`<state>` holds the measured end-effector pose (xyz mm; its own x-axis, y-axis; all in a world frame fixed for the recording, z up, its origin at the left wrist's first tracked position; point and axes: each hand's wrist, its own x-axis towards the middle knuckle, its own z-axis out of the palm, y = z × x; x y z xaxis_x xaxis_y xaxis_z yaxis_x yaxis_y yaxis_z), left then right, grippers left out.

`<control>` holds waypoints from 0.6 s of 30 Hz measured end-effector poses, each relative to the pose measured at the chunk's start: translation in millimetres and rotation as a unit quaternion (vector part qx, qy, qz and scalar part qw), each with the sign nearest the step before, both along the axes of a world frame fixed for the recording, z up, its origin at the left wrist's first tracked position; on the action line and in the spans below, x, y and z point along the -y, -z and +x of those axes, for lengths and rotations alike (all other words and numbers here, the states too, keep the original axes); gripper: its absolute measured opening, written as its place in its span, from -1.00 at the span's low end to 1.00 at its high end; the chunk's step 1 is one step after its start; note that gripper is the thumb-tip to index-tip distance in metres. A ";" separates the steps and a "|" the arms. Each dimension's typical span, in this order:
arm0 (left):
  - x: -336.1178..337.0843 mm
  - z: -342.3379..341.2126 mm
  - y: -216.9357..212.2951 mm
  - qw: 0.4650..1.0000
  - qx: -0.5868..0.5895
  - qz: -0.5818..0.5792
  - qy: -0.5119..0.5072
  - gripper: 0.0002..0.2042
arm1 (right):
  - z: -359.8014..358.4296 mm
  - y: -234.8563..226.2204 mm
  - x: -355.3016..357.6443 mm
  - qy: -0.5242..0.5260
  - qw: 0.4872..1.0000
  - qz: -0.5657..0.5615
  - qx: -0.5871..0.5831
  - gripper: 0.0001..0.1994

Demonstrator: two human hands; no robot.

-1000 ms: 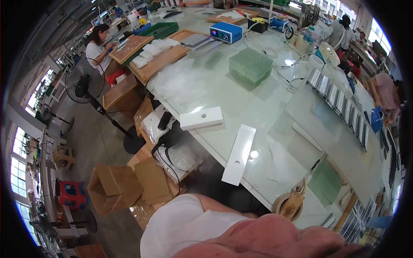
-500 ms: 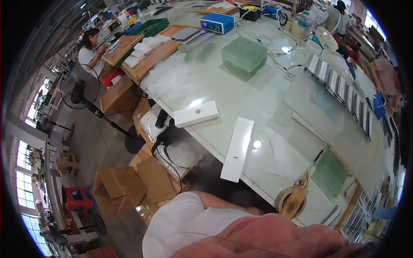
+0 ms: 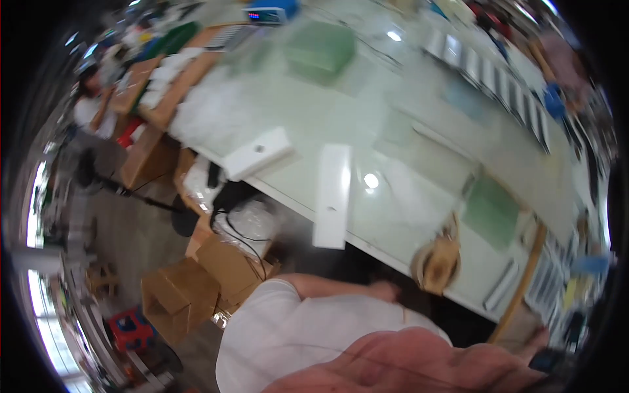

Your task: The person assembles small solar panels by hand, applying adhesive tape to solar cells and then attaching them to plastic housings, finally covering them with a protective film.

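Observation:
My left hand [image 3: 385,290] is low in front of my body, below the near edge of the table. Its fingers are smeared by motion, and nothing can be made out in it. At the lower right a blurred patch of skin, seemingly my right hand [image 3: 538,338], shows beside a dark object [image 3: 553,360]; its fingers are not distinct. Nearest the left hand on the table are a long white box [image 3: 333,196] with a small round hole, jutting over the edge, and a brush with a wooden handle [image 3: 443,262] lying on a tape roll [image 3: 419,267]. Another white box [image 3: 259,154] lies farther left.
The pale table [image 3: 393,216] also bears a green translucent block [image 3: 321,52], a green sheet [image 3: 491,209], a row of metallic strips [image 3: 488,82] and a blue device [image 3: 270,12]. Cardboard boxes [image 3: 180,291] and a fan stand on the floor at left. Another person [image 3: 95,108] sits far left.
The whole view has shifted and blurred, with the table items now higher and farther left. My left hand shows more fully, and skin appears at the lower right. The boxes stay on the table.

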<state>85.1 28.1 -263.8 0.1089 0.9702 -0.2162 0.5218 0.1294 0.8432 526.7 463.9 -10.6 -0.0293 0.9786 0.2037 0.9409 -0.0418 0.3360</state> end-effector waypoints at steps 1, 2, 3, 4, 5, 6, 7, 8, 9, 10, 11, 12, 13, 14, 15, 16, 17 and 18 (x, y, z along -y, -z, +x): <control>-4.2 -21.0 -48.0 0.994 0.041 -0.103 0.002 -0.67 | 16.8 9.8 -14.0 0.039 0.999 0.007 0.027 -0.72; -3.9 -9.7 -14.2 0.996 0.037 -0.087 -0.001 -0.69 | 36.3 14.8 -23.0 0.116 0.983 0.111 -0.093 -0.72; -7.6 -23.7 -51.3 0.989 0.048 -0.139 -0.013 -0.71 | 55.1 21.7 -32.5 0.178 0.936 0.222 -0.207 -0.72; -10.1 -31.3 -56.0 0.992 0.033 -0.121 0.001 -0.72 | 70.3 15.9 -35.8 0.036 0.901 0.287 -0.324 -0.66; -11.1 -28.1 -60.2 0.993 0.003 -0.117 0.008 -0.73 | 52.9 16.1 -28.6 0.031 0.915 0.311 -0.253 -0.65; -10.6 -30.4 -74.0 0.991 -0.005 -0.130 -0.010 -0.75 | -7.0 2.5 -19.8 -0.034 0.894 0.293 -0.338 -0.68; -14.1 -33.5 -84.5 0.991 -0.013 -0.132 -0.016 -0.76 | -42.2 -16.9 -6.9 -0.087 0.786 0.267 -0.551 -0.74; -10.9 -30.7 -76.8 0.995 -0.020 -0.097 -0.010 -0.77 | -103.6 -44.9 24.3 -0.131 0.762 0.258 -0.580 -0.80; -13.7 -28.6 -63.3 0.998 -0.028 -0.052 0.002 -0.77 | -128.2 -59.2 43.1 -0.214 0.762 0.260 -0.553 -0.85; -13.2 -22.8 -50.4 0.999 -0.019 -0.012 -0.023 -0.79 | -166.3 -75.7 72.7 -0.257 0.733 0.199 -0.597 -0.89; -10.3 -17.0 -43.2 1.000 -0.015 -0.007 -0.011 -0.79 | -200.6 -85.8 101.6 -0.288 0.738 0.128 -0.597 -0.89; -7.8 -13.4 -37.2 1.000 -0.010 0.007 -0.027 -0.79 | -236.3 -89.4 128.8 -0.343 0.738 0.043 -0.579 -0.87; -9.1 -15.4 -34.8 0.999 -0.007 0.024 -0.047 -0.79 | -276.5 -101.6 155.8 -0.399 0.806 0.009 -0.438 -0.83; -6.8 -15.0 -38.5 0.998 -0.019 0.034 -0.043 -0.81 | -304.3 -102.5 167.9 -0.430 0.790 -0.068 -0.431 -0.77; -3.5 -11.7 -34.3 0.999 -0.020 0.002 -0.038 -0.81 | -327.5 -97.6 171.4 -0.497 0.802 -0.056 -0.327 -0.70; -2.8 -9.8 -29.7 0.999 -0.022 -0.029 -0.034 -0.80 | -345.6 -94.9 171.6 -0.564 0.798 0.024 -0.212 -0.65; 1.4 -10.6 -34.4 0.998 -0.016 -0.041 -0.038 -0.79 | -364.4 -92.4 177.7 -0.558 0.802 0.006 -0.212 -0.66; 4.1 -13.3 -42.7 0.998 -0.010 -0.054 -0.040 -0.77 | -374.6 -89.8 180.5 -0.551 0.807 -0.012 -0.214 -0.68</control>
<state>71.8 24.1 -221.1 0.0259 0.9463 -0.3222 0.5225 0.2620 0.8114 152.1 283.4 79.3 -0.8166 0.4099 0.4064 0.4320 0.9009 -0.0407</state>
